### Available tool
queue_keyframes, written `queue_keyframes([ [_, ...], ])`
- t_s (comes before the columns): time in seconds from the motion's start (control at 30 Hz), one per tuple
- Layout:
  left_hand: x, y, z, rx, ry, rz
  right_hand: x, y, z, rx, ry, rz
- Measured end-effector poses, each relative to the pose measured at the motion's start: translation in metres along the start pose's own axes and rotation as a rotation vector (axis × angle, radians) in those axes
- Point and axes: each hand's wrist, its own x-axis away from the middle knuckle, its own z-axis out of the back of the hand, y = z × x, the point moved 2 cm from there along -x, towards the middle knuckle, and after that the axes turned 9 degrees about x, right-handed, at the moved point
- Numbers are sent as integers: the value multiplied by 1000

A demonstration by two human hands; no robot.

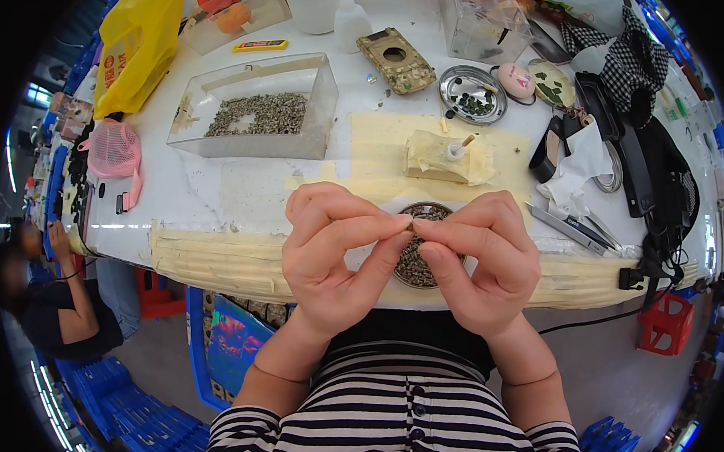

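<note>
Over the dish [419,286] near the taped edge [220,261], left hand [331,259] and right hand [489,261] pinch a tiny piece [411,227].

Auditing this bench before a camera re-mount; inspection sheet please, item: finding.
Surface: white table, front edge covered with cream tape.
Job's things: round dish of small grey-brown pieces under the hands; clear bin of similar-looking pieces behind, to the left.
Clutter: yellow bag and pink mesh item left; metal tools and black straps right.
Grippers: left hand and right hand bring fingertips together above the dish; exact grip too small to tell.
Cables: black cord below the table edge, right.
Surroundings: another person left; red stool right.
</note>
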Motion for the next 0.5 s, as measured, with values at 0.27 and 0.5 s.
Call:
queue_keyframes([
  [0.27,-1,0,-1,79,-46,22,2,6,-4,-349,-135,-292],
  [0.5,-2,3,-4,-48,-12,-9,-1,0,1,-196,-18,-149],
])
